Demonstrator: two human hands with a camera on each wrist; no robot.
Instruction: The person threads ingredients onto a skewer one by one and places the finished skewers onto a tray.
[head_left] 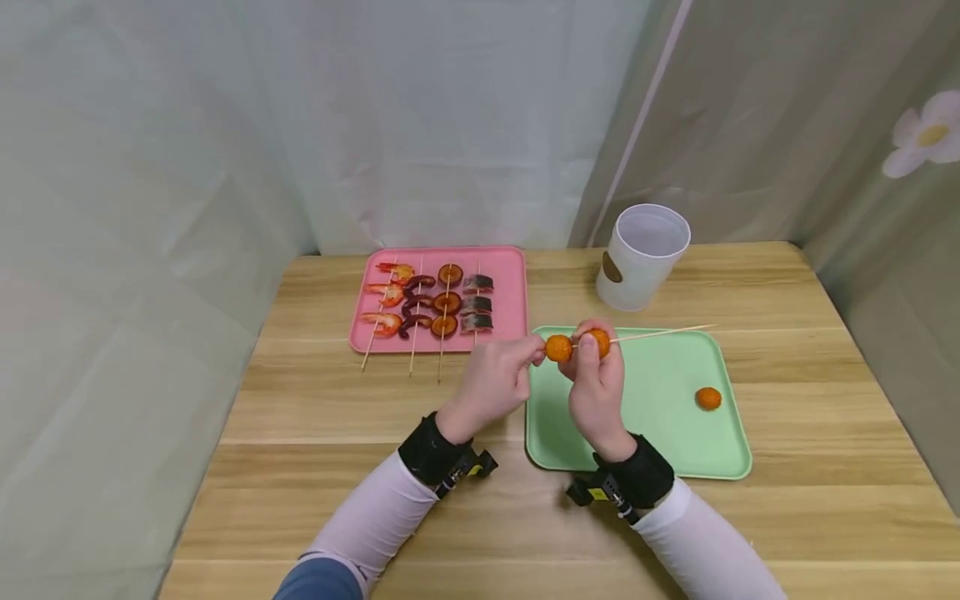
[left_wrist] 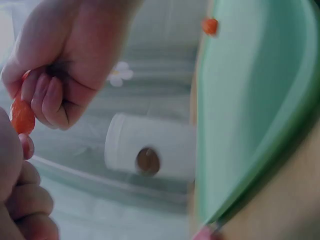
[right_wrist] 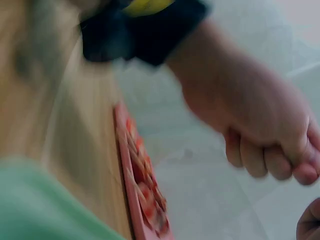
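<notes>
Two orange fish-ball-like balls sit on a thin wooden skewer (head_left: 663, 334) held in the air above the left side of the green tray (head_left: 660, 450). My left hand (head_left: 491, 379) pinches at the skewer's left end, fingertips right against the first ball (head_left: 558, 348). The second ball (head_left: 597, 342) is between the thumb and fingers of my right hand (head_left: 600, 396), and the bare stick runs out to the right past it. In the left wrist view the first ball (left_wrist: 22, 116) shows between both hands. A loose orange ball (head_left: 708, 398) lies on the tray's right side.
A pink tray (head_left: 512, 300) at the back left bears several finished skewers, with shrimp, dark curled pieces, mushroom slices and fish pieces. Their stick ends overhang its front edge. A white translucent cup (head_left: 643, 258) stands behind the green tray. Curtains enclose the wooden table (head_left: 300, 467).
</notes>
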